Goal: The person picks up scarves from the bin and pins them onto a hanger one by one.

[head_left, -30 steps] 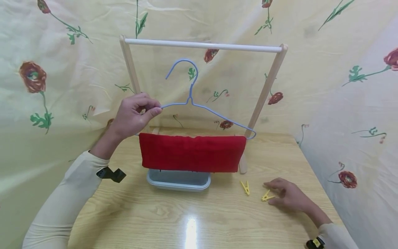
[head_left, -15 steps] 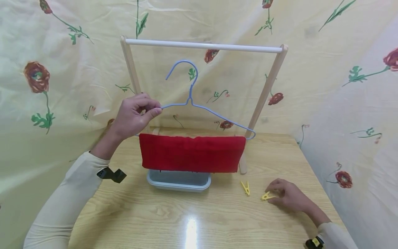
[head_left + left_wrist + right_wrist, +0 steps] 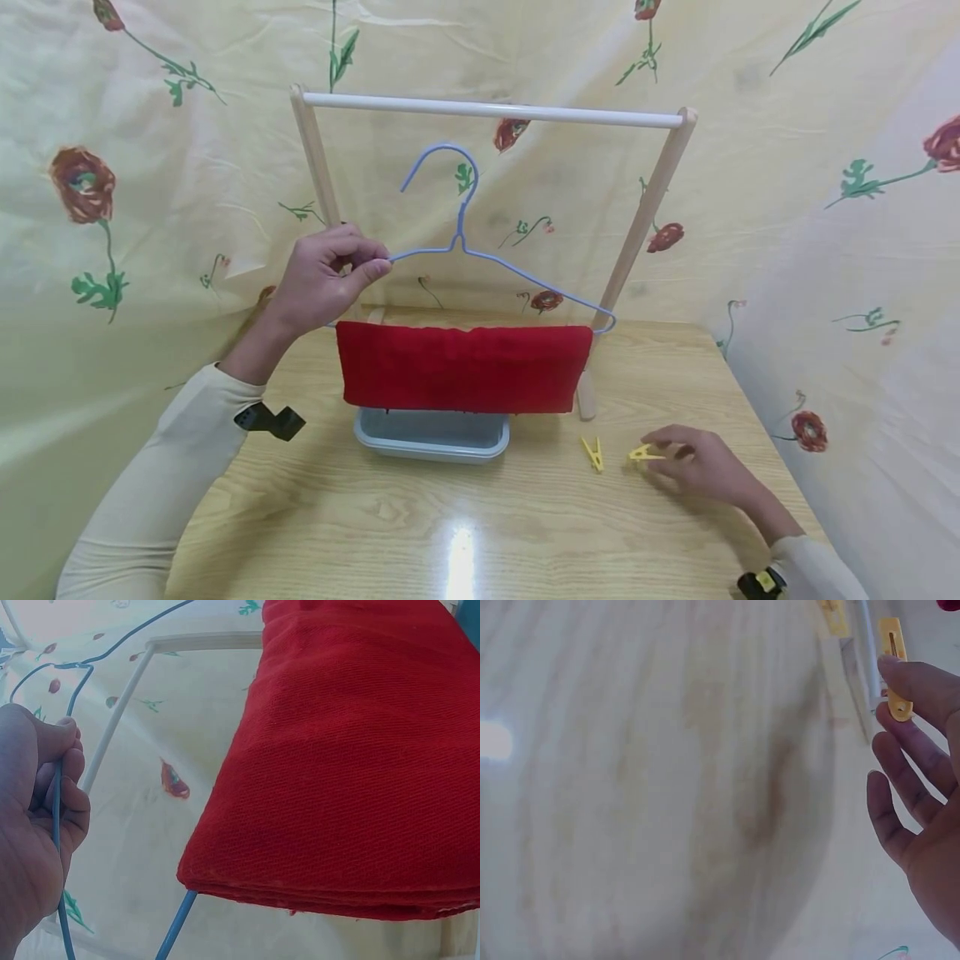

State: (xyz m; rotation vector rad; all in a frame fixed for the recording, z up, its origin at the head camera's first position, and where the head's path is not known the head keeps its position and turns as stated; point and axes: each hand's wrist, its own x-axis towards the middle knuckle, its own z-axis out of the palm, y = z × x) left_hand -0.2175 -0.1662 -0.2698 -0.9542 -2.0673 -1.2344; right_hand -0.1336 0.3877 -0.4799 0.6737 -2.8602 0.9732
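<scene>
Your left hand (image 3: 322, 275) pinches the left shoulder of the blue wire clothes hanger (image 3: 461, 221), fingers curled round it. The hanger is held up near the middle, its hook just below and apart from the white round rod (image 3: 491, 109) of the rack behind. Over its bottom bar hangs the folded red woven cloth (image 3: 465, 368).

Your right hand (image 3: 701, 465) pinches a yellow plastic clothespin (image 3: 895, 645) between thumb and forefinger, the other fingers loosely bent; you cannot tell from here whether the pin touches the surface (image 3: 540, 525). A second yellow plastic clothespin (image 3: 597, 462) lies just beside it, between your right hand and the pale blue rectangular basin (image 3: 431, 452).

That basin sits below the cloth, which blocks your view of its back part. The rack's right wooden post (image 3: 645, 212) slants down behind the hanger's right tip, with its wooden foot (image 3: 586, 396) showing beside the cloth's right edge. Your left forearm crosses in front of the left wooden post (image 3: 315, 154). Behind everything, a cream sheet with red flowers (image 3: 757, 192) covers the walls, and a bright glare patch (image 3: 461, 562) lies on the surface nearest you.
</scene>
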